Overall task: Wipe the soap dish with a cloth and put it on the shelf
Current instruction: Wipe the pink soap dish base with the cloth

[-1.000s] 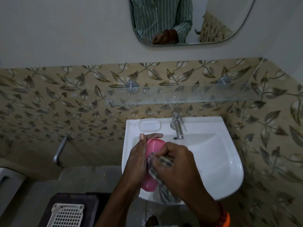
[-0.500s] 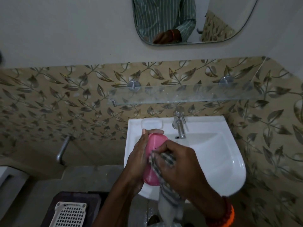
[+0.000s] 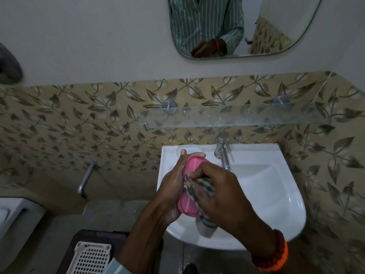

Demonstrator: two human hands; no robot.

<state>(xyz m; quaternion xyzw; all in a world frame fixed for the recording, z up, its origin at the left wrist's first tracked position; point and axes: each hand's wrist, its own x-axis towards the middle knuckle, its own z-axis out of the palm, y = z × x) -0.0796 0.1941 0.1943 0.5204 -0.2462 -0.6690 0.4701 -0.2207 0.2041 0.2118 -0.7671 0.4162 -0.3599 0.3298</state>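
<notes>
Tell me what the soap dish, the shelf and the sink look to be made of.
Soap dish: likely plastic, going by its uniform pink colour, smooth moulded rounded edges and soft sheen.
Shelf: looks like clear glass; the leaf tiles show through it, and it sits on round metal mounts.
Sink: probably glazed ceramic, glossy white with bright highlights along its rim.

Cloth (image 3: 199, 186) against hand-held (image 3: 173, 188) soap dish (image 3: 189, 202)

I'm in a bathroom: white ceramic washbasin (image 3: 266, 194) under my hands, chrome tap (image 3: 223, 151) beyond them, rounded wall mirror (image 3: 276, 26) above.
</notes>
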